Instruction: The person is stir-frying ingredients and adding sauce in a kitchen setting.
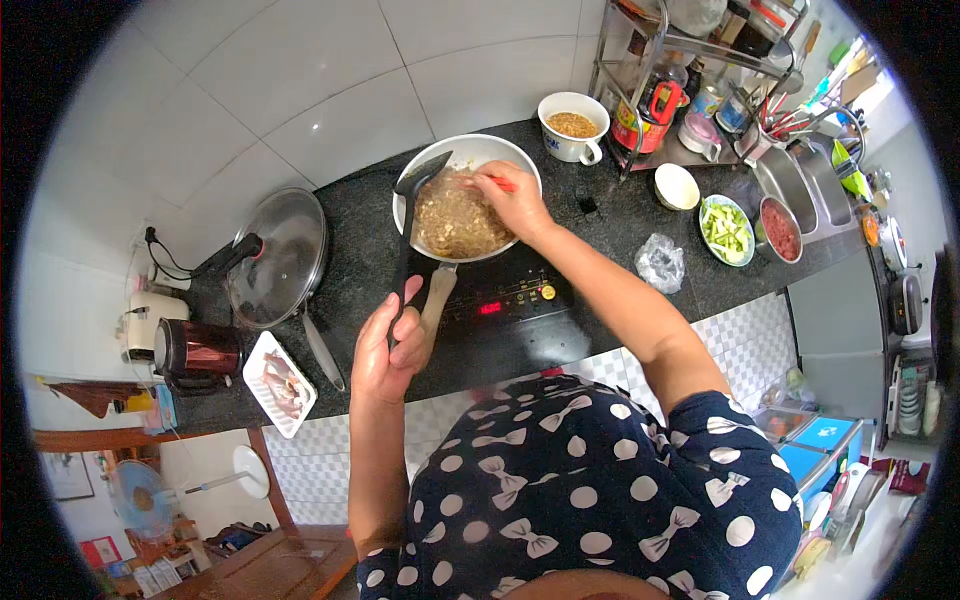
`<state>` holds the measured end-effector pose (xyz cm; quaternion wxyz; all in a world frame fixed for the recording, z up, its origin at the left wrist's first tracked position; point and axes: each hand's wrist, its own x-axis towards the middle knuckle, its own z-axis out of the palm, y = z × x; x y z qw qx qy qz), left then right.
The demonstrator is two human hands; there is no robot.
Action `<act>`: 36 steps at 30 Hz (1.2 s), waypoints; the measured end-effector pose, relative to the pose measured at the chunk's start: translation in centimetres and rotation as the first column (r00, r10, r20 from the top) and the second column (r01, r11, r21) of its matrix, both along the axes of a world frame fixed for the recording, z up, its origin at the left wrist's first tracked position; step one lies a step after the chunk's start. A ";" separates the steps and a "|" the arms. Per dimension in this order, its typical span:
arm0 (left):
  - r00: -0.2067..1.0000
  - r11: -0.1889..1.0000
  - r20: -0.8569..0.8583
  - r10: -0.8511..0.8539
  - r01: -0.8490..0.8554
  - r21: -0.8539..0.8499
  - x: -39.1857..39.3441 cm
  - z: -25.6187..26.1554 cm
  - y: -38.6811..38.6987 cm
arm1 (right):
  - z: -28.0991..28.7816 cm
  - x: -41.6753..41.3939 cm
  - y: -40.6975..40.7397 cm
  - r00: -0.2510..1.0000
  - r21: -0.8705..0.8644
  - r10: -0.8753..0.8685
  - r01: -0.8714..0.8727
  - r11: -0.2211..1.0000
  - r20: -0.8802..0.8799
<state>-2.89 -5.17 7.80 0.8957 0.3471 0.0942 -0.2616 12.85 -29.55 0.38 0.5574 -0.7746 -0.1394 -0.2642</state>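
A white frying pan (442, 255) with a wooden-looking handle sits on the black induction cooktop (495, 307), which shows a red display. Brown minced food (461, 221) covers the pan's inside, with some blur or steam over it. My left hand (390, 349) is closed round the handle of a black spatula (409, 217), whose blade rests at the pan's left rim. Over the right part of the pan is my right hand (514, 202), its fingers gripping a red-ended utensil (504, 183); the utensil's far part is blurred.
Left: a lidded pan (277, 259), a kettle (199, 352) and a white tray of raw meat (281, 386). Right: an enamel mug (574, 135), a metal rack (694, 45), a white bowl (676, 187), a plate of cut green vegetables (726, 230), a plastic bag (660, 262) and a bowl of minced meat (780, 229) near the sink.
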 end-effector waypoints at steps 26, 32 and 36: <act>0.993 0.991 -0.104 -0.058 0.045 -0.123 1.1 -3.2 -0.8 | 3.7 -7.8 -5.3 0.986 -0.118 0.114 -0.128 0.985 -0.123; 0.988 0.995 -0.144 -0.053 0.040 -0.092 1.3 -3.9 -1.6 | 3.2 -7.0 -6.7 0.853 0.044 0.329 -0.341 0.939 -0.406; 0.992 0.998 -0.105 -0.066 0.064 -0.024 1.3 -5.3 -2.7 | 4.0 -4.7 -10.0 0.924 0.006 0.189 -0.199 0.980 -0.332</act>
